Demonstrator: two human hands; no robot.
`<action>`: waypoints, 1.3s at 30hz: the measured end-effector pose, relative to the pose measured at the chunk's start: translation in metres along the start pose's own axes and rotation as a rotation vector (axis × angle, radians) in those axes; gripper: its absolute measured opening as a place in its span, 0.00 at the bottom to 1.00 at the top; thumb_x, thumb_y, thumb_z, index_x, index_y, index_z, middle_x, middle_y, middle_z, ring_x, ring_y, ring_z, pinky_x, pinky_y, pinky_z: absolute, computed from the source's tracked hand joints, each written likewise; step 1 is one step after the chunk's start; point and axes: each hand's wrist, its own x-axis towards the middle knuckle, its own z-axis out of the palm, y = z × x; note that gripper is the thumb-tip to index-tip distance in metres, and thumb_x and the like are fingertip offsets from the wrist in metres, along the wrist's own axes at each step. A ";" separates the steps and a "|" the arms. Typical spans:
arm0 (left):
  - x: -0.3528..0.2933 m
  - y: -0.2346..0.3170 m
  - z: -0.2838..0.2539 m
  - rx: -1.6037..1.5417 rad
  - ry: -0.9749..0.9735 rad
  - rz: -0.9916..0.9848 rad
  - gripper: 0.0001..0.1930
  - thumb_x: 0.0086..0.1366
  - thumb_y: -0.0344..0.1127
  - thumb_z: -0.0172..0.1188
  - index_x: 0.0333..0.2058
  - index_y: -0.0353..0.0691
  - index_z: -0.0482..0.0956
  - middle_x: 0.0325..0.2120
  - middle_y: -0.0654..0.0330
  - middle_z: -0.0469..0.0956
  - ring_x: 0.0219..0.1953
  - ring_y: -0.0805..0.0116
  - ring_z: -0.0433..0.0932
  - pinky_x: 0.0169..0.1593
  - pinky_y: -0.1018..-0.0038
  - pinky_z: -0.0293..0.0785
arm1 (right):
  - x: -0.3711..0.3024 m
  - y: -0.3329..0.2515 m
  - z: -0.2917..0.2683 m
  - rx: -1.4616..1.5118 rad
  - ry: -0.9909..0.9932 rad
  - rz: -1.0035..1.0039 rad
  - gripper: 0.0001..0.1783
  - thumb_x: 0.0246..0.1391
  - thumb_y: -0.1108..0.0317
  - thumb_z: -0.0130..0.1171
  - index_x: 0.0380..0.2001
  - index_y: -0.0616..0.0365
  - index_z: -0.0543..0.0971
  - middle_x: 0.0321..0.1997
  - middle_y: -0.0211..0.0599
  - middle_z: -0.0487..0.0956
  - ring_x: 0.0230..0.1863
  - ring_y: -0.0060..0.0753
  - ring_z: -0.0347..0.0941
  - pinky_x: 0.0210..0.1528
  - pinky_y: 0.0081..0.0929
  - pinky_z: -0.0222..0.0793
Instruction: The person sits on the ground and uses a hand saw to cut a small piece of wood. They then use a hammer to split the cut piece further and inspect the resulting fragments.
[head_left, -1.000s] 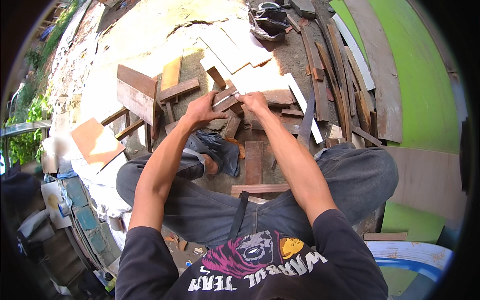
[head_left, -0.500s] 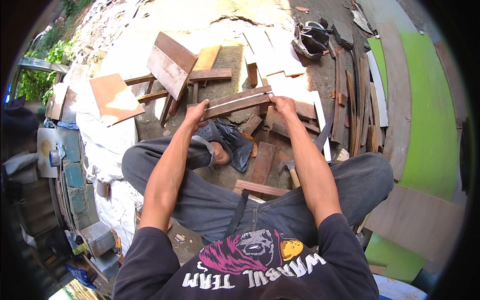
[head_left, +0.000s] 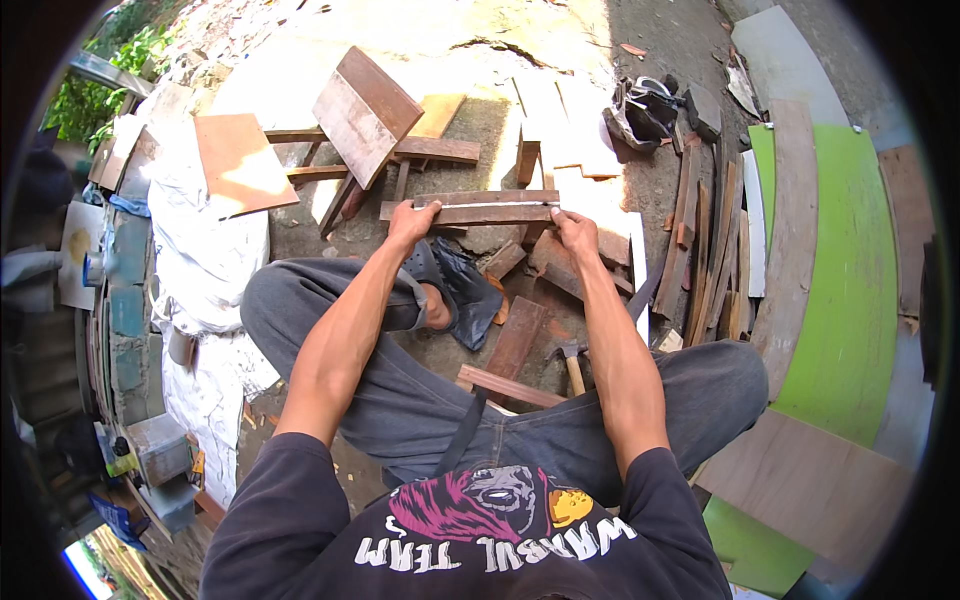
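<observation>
In front of my crossed legs, a dark brown wooden piece is held nearly level between my hands. A thin white line runs lengthwise along it; whether this is a strip or a filled groove I cannot tell. My left hand grips its left part, thumb on top. Its right end is pinched by my right hand. Below it lie a black plastic bag and a reddish-brown board. A hammer with a wooden handle rests beside my right forearm.
Behind the held piece stands a tilted wooden board, with a square tan panel to its left. Long wooden strips lie at right beside a green panel. A dark bag sits at far right; white sacking lies left.
The wooden piece has turned from tilting up at the right to nearly level. My hands stay on it. The whole view has shifted slightly.
</observation>
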 end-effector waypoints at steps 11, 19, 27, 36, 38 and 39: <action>-0.007 0.020 -0.002 0.088 -0.054 0.057 0.30 0.59 0.53 0.63 0.50 0.32 0.79 0.46 0.45 0.82 0.50 0.50 0.80 0.53 0.63 0.72 | -0.015 -0.022 -0.002 0.042 -0.001 0.089 0.21 0.59 0.57 0.66 0.42 0.67 0.82 0.33 0.35 0.79 0.36 0.28 0.75 0.40 0.31 0.76; 0.007 0.003 0.003 0.057 0.029 0.091 0.24 0.60 0.48 0.64 0.44 0.30 0.81 0.36 0.54 0.83 0.36 0.66 0.79 0.40 0.68 0.73 | -0.040 -0.053 -0.002 0.217 -0.050 0.219 0.23 0.61 0.57 0.63 0.51 0.66 0.78 0.48 0.42 0.77 0.44 0.36 0.75 0.45 0.42 0.82; 0.000 0.011 0.004 0.017 0.069 0.153 0.25 0.60 0.47 0.65 0.48 0.30 0.79 0.42 0.50 0.82 0.45 0.61 0.80 0.51 0.67 0.72 | -0.029 -0.021 0.010 0.340 -0.046 0.162 0.17 0.62 0.62 0.63 0.46 0.66 0.80 0.42 0.37 0.79 0.39 0.28 0.75 0.43 0.30 0.79; -0.003 0.030 0.020 0.475 0.227 0.403 0.48 0.56 0.56 0.68 0.68 0.35 0.58 0.65 0.43 0.63 0.67 0.47 0.63 0.69 0.55 0.56 | -0.020 -0.005 0.016 0.223 0.083 0.086 0.15 0.59 0.61 0.65 0.39 0.65 0.84 0.31 0.29 0.80 0.30 0.21 0.72 0.34 0.22 0.69; -0.024 0.042 0.028 0.836 0.352 0.704 0.53 0.54 0.58 0.69 0.70 0.38 0.53 0.69 0.44 0.56 0.71 0.47 0.55 0.72 0.48 0.48 | -0.031 -0.016 0.019 0.174 0.069 0.106 0.17 0.58 0.60 0.66 0.40 0.65 0.85 0.33 0.30 0.81 0.32 0.22 0.73 0.37 0.23 0.70; -0.032 0.049 0.030 0.879 0.254 0.774 0.54 0.53 0.60 0.70 0.70 0.39 0.53 0.70 0.45 0.54 0.72 0.48 0.53 0.72 0.46 0.46 | -0.038 -0.024 0.022 0.151 0.058 0.116 0.17 0.58 0.59 0.66 0.40 0.65 0.85 0.34 0.31 0.82 0.33 0.23 0.74 0.38 0.24 0.71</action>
